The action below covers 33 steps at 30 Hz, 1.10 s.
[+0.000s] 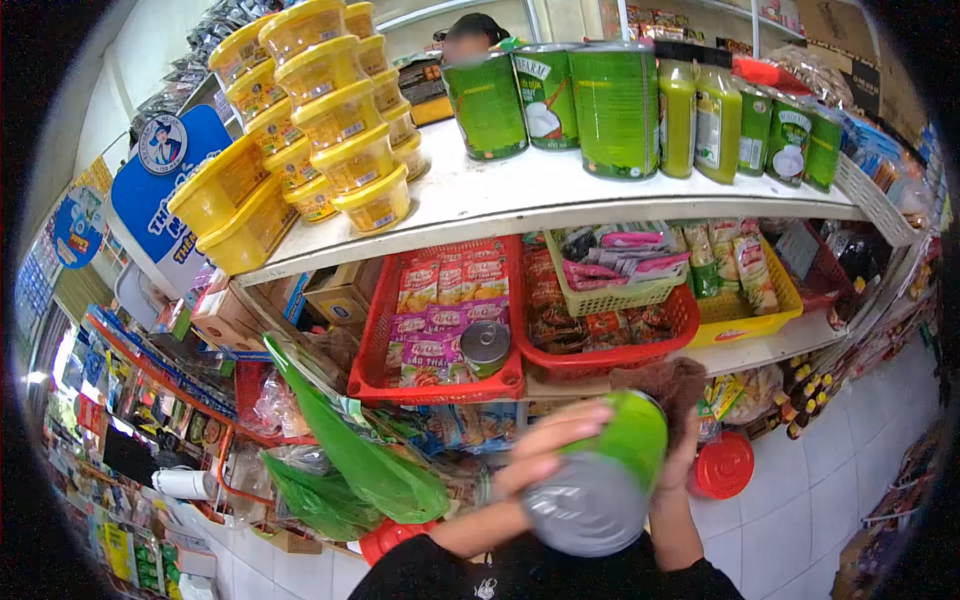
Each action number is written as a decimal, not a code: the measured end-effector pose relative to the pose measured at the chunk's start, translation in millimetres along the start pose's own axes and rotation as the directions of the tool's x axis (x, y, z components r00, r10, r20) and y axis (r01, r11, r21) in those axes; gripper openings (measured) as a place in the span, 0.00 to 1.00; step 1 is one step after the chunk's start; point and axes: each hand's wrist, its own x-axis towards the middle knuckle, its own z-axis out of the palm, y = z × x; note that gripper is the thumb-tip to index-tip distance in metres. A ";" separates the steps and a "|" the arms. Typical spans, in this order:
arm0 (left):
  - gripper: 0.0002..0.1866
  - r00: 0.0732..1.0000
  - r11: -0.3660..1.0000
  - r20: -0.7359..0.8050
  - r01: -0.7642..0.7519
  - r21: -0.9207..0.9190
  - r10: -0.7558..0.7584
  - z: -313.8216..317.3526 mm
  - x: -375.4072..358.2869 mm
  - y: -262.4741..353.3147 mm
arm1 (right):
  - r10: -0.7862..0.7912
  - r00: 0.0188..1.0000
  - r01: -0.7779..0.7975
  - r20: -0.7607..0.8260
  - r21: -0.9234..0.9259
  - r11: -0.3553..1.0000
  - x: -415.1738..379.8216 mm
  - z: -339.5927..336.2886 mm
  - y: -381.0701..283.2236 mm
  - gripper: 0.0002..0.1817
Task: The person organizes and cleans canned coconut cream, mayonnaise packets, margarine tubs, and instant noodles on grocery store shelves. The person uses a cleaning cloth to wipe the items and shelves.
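A large green can [630,430] is tilted in front of my chest, its bare metal end turned towards me. My left hand [550,450] grips it from the left, fingers curled over its side. My right hand [682,460] is at the can's right side, closed on a brown cloth [668,382] that shows behind the can; the fingers are partly hidden. Similar green cans [615,115] stand upright on the white shelf top. A smaller can [485,346] stands on the sachets in the red basket [365,375].
Stacked yellow tubs [335,120] stand at the shelf's left, green bottles [716,120] right of the large cans. Below are a second red basket [610,355] and a yellow basket [745,328]. Green plastic bags [350,450] hang at left. A person [472,40] is behind the shelf.
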 end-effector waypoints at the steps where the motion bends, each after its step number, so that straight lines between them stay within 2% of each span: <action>1: 0.25 0.983 0.995 0.155 0.096 0.030 -0.100 -5.6 -7.3 8.3 | 0.049 0.993 -0.025 -0.105 0.221 0.975 -13.9 2.7 6.1 0.32; 2: 0.24 0.932 0.980 0.305 0.177 0.089 -0.196 -11.2 -14.8 16.7 | 0.191 0.980 -0.164 -0.056 0.319 0.933 -10.9 -14.6 6.2 0.32; 3: 0.19 0.924 0.980 0.343 0.123 0.155 -0.170 -7.8 -14.2 18.3 | 0.329 0.944 -0.298 -0.006 0.408 0.863 -9.0 -33.7 9.0 0.33; 4: 0.16 0.914 0.974 0.380 0.063 0.216 -0.143 -3.2 -10.7 20.2 | 0.363 0.929 -0.353 0.072 0.472 0.808 -22.4 -41.9 30.4 0.34; 5: 0.16 0.919 0.973 0.377 0.032 0.227 -0.119 -6.3 -4.3 24.3 | 0.386 0.909 -0.408 0.157 0.521 0.749 -32.6 -50.4 50.9 0.35; 7: 0.17 0.941 0.973 0.328 0.001 0.229 -0.079 -14.3 -3.7 30.7 | 0.526 0.842 -0.515 0.121 0.471 0.716 -46.2 -26.5 39.9 0.36; 9: 0.19 0.973 0.978 0.231 -0.021 0.209 -0.028 -20.5 -8.6 32.1 | 0.575 0.817 -0.566 0.051 0.268 0.780 -55.0 0.4 24.7 0.35; 10: 0.22 0.989 0.975 0.130 0.043 0.217 -0.073 -20.4 -7.2 36.0 | 0.548 0.837 -0.547 0.015 0.077 0.833 -48.6 15.6 18.2 0.35; 12: 0.27 0.985 0.961 -0.077 0.169 0.221 -0.155 -20.0 -1.1 44.7 | 0.434 0.896 -0.413 0.093 -0.179 0.893 -40.4 22.2 16.7 0.32; 13: 0.41 0.971 0.932 -0.018 0.234 0.278 -0.238 -25.8 4.9 49.9 | 0.315 0.936 -0.289 0.159 -0.168 0.943 -32.2 28.3 13.1 0.29; 14: 0.55 0.947 0.895 0.041 0.286 0.343 -0.318 -31.6 10.9 55.0 | 0.289 0.926 -0.271 0.242 -0.106 0.957 -24.2 27.9 9.2 0.28; 15: 0.51 0.928 0.871 0.013 0.346 0.349 -0.373 -30.6 12.2 57.7 | 0.248 0.914 -0.249 0.320 -0.040 0.968 -19.2 25.8 7.1 0.27; 18: 0.52 0.940 0.891 -0.032 0.332 0.309 -0.339 -31.7 -10.5 50.8 | 0.384 0.921 -0.389 0.062 0.145 0.910 -28.8 10.0 40.2 0.25; 21: 0.53 0.921 0.870 -0.073 0.386 0.307 -0.382 -37.4 -4.8 53.1 | 0.482 0.872 -0.471 0.085 -0.127 0.873 -47.7 13.0 47.3 0.23; 22: 0.54 0.911 0.861 -0.096 0.411 0.299 -0.402 -38.9 -0.5 54.2 | 0.371 0.911 -0.266 0.182 -0.429 0.864 -56.7 3.9 51.1 0.22; 23: 0.55 0.892 0.855 -0.146 0.452 0.256 -0.428 -39.2 3.2 55.0 | 0.366 0.908 -0.258 0.204 -0.416 0.872 -58.8 -1.7 50.3 0.22; 24: 0.56 0.783 0.771 -0.272 0.612 0.175 -0.560 -34.8 7.1 63.1 | 0.360 0.905 -0.251 0.225 -0.402 0.881 -60.8 -7.0 49.3 0.22; 25: 0.54 0.725 0.744 -0.306 0.664 0.074 -0.617 -36.7 3.8 61.0 | 0.355 0.902 -0.244 0.247 -0.388 0.889 -61.6 -9.6 46.9 0.22; 27: 0.51 0.736 0.774 -0.333 0.633 0.029 -0.589 -37.0 -11.3 46.3 | 0.386 0.892 -0.334 0.233 -0.234 0.913 -49.2 -13.0 27.8 0.22; 28: 0.51 0.751 0.786 -0.323 0.618 0.035 -0.576 -33.6 -14.8 42.2 | 0.353 0.920 -0.347 0.173 -0.060 0.936 -43.1 -0.3 21.1 0.21; 30: 0.51 0.779 0.809 -0.306 0.586 0.047 -0.547 -27.9 -21.1 37.3 | 0.402 0.914 -0.401 0.055 -0.036 0.915 -46.0 -6.1 31.1 0.21; 31: 0.51 0.828 0.832 -0.268 0.538 0.134 -0.492 -29.3 -22.2 33.4 | 0.426 0.905 -0.425 0.008 -0.020 0.905 -46.2 -7.2 36.3 0.20; 32: 0.51 0.818 0.826 -0.265 0.552 0.112 -0.510 -31.4 -19.1 33.5 | 0.465 0.884 -0.464 -0.043 -0.186 0.866 -48.7 -6.3 35.5 0.25; 33: 0.52 0.804 0.816 -0.264 0.571 0.094 -0.532 -33.5 -17.1 36.2 | 0.491 0.871 -0.481 0.008 -0.187 0.857 -51.9 -5.5 38.6 0.24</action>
